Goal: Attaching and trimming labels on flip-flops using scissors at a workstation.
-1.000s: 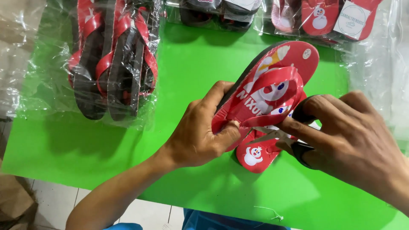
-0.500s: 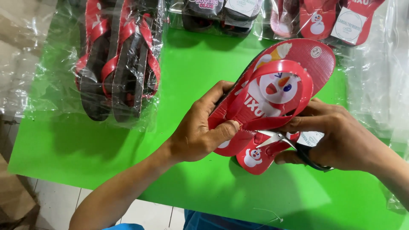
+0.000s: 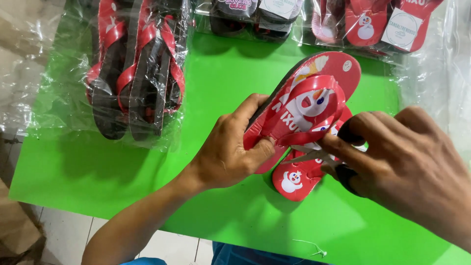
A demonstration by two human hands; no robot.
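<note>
My left hand (image 3: 230, 147) grips a pair of red flip-flops (image 3: 306, 105) with a snowman print, thumb pressed on the near edge of the upper sandal. The lower sandal (image 3: 294, 179) pokes out beneath it, just above the green table (image 3: 147, 167). My right hand (image 3: 407, 167) holds a pair of black-handled scissors (image 3: 314, 156), whose metal blades point left under the upper sandal's red strap, between the two sandals.
Clear plastic bags of red-and-black flip-flops (image 3: 135, 73) lie at the back left. More bagged sandals (image 3: 373, 22) line the far edge, some with white card labels. A loose thread (image 3: 309, 248) lies near the front edge. Tiled floor shows below left.
My right hand has come out from beneath the sandals and now brings the scissor blades in under the strap. The pair has tilted slightly in my left hand.
</note>
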